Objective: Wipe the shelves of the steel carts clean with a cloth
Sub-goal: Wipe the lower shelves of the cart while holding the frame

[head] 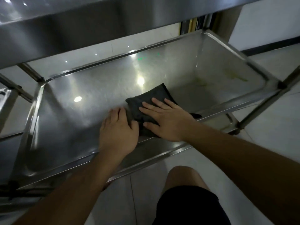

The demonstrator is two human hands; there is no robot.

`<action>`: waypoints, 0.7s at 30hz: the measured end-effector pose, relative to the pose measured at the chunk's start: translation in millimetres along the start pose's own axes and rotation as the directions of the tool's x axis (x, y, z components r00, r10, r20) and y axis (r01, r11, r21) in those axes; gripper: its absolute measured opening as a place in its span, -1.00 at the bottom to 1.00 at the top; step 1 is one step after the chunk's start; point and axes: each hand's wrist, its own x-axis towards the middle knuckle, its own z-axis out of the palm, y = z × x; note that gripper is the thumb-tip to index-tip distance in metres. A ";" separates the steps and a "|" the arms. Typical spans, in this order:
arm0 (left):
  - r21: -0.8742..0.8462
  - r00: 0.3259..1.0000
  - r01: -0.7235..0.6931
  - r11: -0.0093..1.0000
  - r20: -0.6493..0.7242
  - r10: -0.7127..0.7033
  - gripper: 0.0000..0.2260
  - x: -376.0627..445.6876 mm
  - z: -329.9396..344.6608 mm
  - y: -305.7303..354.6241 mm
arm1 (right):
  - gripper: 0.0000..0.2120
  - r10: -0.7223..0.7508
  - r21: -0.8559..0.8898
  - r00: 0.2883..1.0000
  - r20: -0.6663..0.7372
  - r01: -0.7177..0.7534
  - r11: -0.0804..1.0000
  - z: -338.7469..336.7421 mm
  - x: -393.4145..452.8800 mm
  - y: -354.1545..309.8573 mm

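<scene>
A folded dark grey cloth lies on the middle shelf of a steel cart, near its front rim. My right hand presses flat on the cloth with straight, spread fingers. My left hand rests just left of it, fingers bent at the cloth's left edge; whether they pinch it is hidden. Yellowish smears mark the shelf's right end.
The cart's top shelf hangs over the far side. A lower shelf shows beneath at right. Cart legs stand at the right corner, another cart's edge at left. My knee is over the tiled floor.
</scene>
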 end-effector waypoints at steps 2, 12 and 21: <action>0.017 1.000 -0.004 1.000 0.010 0.004 -0.43 0.4 -0.7 -2.0 | -0.34 -0.033 -0.003 0.999 0.005 0.033 0.999 -5.7 -5.0 18.1; 0.055 0.999 0.020 0.998 0.035 -0.022 -0.47 1.9 -5.5 2.3 | -0.25 0.514 -0.152 0.857 -0.025 -0.511 0.846 -56.9 -80.3 236.0; 0.037 0.999 0.039 0.999 0.032 -0.040 -0.44 0.9 -4.5 4.2 | -0.23 0.725 0.095 0.681 -0.102 -0.719 0.689 -45.2 -47.2 206.6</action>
